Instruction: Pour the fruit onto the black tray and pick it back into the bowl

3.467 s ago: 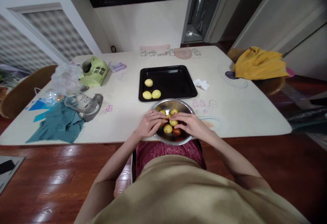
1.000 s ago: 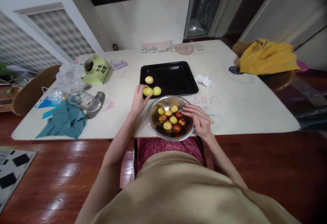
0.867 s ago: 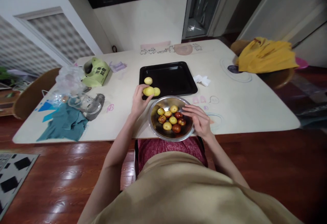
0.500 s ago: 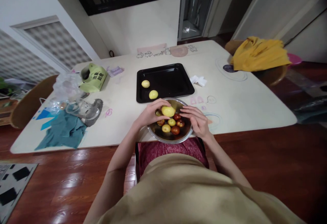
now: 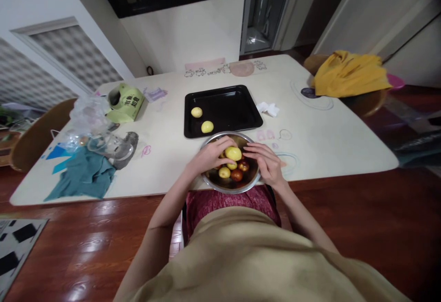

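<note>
My left hand is closed around a smooth yellow oval fruit, which it holds over a steel bowl. Inside the bowl lie several smaller fruits, among them a yellow one and a reddish-brown one; my left hand covers some of them. My right hand rests over the bowl's right rim with its fingers stretched inward, close to the held fruit and gripping nothing. Behind the bowl is a black baking tray, with two yellow fruits on its left part.
The bowl is at the near edge of a white table with drawings on it. To the left are a teal cloth, a clear pitcher, plastic bags and a green paper bag. Crumpled tissue lies right of the tray.
My left hand has moved a little to the right with the yellow fruit, toward my right hand. The right hand and the fruits on the tray look unchanged.
</note>
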Motion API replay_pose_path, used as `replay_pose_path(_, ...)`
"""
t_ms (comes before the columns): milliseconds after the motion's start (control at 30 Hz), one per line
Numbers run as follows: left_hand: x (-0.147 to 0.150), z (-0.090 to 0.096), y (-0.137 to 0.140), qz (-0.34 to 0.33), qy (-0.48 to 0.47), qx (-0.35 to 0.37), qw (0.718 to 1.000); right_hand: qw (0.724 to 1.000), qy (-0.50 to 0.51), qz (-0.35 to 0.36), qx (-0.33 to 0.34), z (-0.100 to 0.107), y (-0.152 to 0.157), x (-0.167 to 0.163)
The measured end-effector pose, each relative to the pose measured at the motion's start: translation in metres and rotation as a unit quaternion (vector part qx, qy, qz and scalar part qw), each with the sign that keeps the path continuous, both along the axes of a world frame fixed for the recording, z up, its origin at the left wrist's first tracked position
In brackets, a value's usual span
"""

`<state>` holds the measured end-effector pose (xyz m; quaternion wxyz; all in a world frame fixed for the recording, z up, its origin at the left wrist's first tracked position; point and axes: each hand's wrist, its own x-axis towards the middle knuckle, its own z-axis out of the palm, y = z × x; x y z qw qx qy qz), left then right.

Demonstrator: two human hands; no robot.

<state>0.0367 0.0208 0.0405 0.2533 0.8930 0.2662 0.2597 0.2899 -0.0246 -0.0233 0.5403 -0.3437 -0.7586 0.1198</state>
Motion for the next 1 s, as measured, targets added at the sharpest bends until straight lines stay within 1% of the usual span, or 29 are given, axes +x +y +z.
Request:
replay_pose_path(167,-0.002,0.000,0.003,-0.033,-0.038,0.017,0.999,1.000,0.001,0.009,0.011,-0.002,0.001,0.000)
replay_pose_path(300,-0.005,0.003,0.005,-0.028,-0.067,0.033,0.997,1.000,-0.001,0.008,0.013,-0.003,0.002,0.001)
replay_pose_path(367,-0.007,0.005,0.007,0.010,-0.079,0.050,0.996,1.000,0.003,0.009,0.014,-0.003,0.002,0.001)
replay_pose_path(433,-0.011,0.004,0.013,0.085,-0.085,0.074,0.990,1.000,0.006,0.008,0.012,-0.003,0.002,0.001)
replay_pose_path(533,-0.020,0.000,0.027,0.204,-0.084,0.100,0.970,1.000,0.007,0.005,0.003,-0.003,0.002,0.000)
replay_pose_path(600,-0.027,-0.006,0.037,0.254,-0.073,0.102,0.959,1.000,0.007,0.001,-0.001,-0.003,0.002,0.000)
replay_pose_path(667,-0.034,-0.013,0.047,0.282,-0.051,0.095,0.953,1.000,0.007,0.000,-0.001,-0.003,0.002,0.000)
replay_pose_path(767,-0.040,-0.026,0.057,0.308,-0.009,0.080,0.948,1.000,0.006,0.006,0.006,-0.002,0.002,0.000)
replay_pose_path(900,-0.042,-0.041,0.063,0.316,0.041,0.061,0.946,1.000,0.006,0.003,0.007,-0.002,0.002,-0.001)
replay_pose_path(1000,-0.040,-0.047,0.065,0.327,0.068,0.057,0.941,1.000,0.002,-0.004,0.002,-0.001,0.002,-0.001)
